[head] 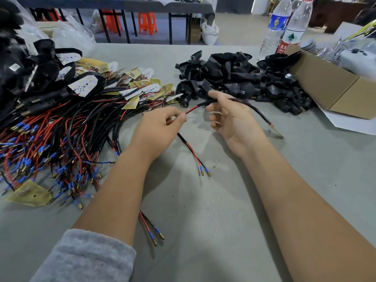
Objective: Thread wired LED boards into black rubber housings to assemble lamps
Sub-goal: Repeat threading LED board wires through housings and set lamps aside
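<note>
My left hand [158, 129] pinches the red part of a wired LED lead [191, 110] between thumb and forefinger. My right hand [234, 121] pinches the same lead's black sleeve between thumb and fingers, palm turned up. Beyond the right hand the lead runs right to a thin board seen edge-on [276, 131]. Its other end hangs below the left hand, ending in two brass bullet connectors [205, 173]. A pile of black rubber housings [234, 78] lies just behind both hands. No housing is on the lead.
A big heap of wired LED boards [81, 119] covers the left of the grey table. Assembled lamps [40, 74] are stacked far left. A cardboard box [335, 88] and two water bottles [284, 27] stand at the right. Another lead [150, 226] lies under my left forearm.
</note>
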Motion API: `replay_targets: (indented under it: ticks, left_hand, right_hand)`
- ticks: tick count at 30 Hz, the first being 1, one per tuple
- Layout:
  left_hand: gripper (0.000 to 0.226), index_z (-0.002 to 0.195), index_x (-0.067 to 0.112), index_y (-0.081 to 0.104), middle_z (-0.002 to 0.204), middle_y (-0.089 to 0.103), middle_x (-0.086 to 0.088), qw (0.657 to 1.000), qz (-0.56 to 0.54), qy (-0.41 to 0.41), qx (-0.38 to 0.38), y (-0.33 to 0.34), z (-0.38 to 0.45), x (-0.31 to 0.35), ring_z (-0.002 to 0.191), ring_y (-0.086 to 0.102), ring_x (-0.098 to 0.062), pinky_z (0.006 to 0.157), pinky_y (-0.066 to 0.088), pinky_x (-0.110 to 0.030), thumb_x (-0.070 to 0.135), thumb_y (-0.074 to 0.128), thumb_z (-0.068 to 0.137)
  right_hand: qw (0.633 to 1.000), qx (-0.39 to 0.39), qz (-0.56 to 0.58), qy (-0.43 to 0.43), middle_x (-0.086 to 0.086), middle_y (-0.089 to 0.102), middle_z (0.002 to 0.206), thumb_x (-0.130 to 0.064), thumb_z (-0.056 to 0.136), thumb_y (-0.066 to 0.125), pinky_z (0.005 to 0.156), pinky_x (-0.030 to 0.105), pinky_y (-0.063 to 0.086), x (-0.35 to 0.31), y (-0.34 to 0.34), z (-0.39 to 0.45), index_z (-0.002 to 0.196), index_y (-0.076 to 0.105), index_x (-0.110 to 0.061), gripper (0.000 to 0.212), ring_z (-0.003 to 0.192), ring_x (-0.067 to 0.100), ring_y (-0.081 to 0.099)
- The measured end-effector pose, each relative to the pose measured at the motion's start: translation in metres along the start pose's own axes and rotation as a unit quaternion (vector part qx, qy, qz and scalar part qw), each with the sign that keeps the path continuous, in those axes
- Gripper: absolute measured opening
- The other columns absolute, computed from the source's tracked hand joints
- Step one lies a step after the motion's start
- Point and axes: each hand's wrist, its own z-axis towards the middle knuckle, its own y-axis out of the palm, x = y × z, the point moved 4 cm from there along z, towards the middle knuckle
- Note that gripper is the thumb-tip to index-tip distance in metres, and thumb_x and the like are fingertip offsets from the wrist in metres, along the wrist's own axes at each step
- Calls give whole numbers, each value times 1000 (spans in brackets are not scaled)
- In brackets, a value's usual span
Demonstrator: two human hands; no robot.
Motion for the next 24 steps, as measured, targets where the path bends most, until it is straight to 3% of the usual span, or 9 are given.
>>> replay_targets:
  ticks: [4, 9, 16, 20, 22, 24]
  left_hand:
    - [18, 81, 30, 69, 48, 37, 9, 999, -7, 7, -31, 9, -1, 8, 48, 34, -7, 50, 25, -26, 31, 57, 96]
    - [19, 87, 23, 70, 52, 51, 24, 999, 18, -22, -36, 7, 2, 1, 51, 43, 3, 53, 28, -24, 28, 54, 97]
    - [19, 83, 16, 71, 57, 62, 5, 999, 3, -37, -37, 12, 3, 9, 50, 50, 1, 59, 41, -24, 28, 61, 94]
    - [18, 80, 20, 69, 62, 64, 2, 998, -3, -31, -55, 15, 1, 15, 51, 51, 3, 58, 41, -23, 30, 62, 94]
    - [15, 84, 21, 70, 64, 63, 5, 998, 13, -23, -63, 14, 0, 16, 57, 52, -1, 63, 45, -27, 28, 61, 94]
    - [15, 91, 16, 72, 71, 64, 2, 996, 45, -14, -70, 13, 0, 17, 71, 58, -13, 73, 51, -36, 24, 60, 95]
  right_hand:
    - [994, -1, -107, -12, -3, 67, 74, -20, 101, 50, 63, 21, 42, 6, 8, -2, 95, 69, -17, 21, 60, 9, 55]
    - [985, 140, -66, -70, -4, 62, 66, -18, 103, 46, 58, 19, 45, 3, -1, 0, 87, 63, -15, 24, 55, 6, 54]
    - [953, 259, -42, -153, 0, 57, 67, -15, 103, 45, 61, 20, 47, -2, -8, -4, 85, 60, -16, 24, 58, 8, 54]
    - [927, 256, -93, -258, -3, 55, 65, -12, 102, 46, 62, 19, 48, -17, -1, -12, 87, 59, -16, 20, 60, 3, 54]
    - [928, 259, -111, -245, -2, 55, 65, -13, 101, 47, 62, 19, 48, -18, -2, -11, 86, 59, -17, 19, 60, 5, 54]
    - [944, 255, -115, -178, -1, 57, 64, -14, 98, 52, 59, 21, 46, -13, -6, -8, 84, 59, -17, 16, 58, 8, 54]
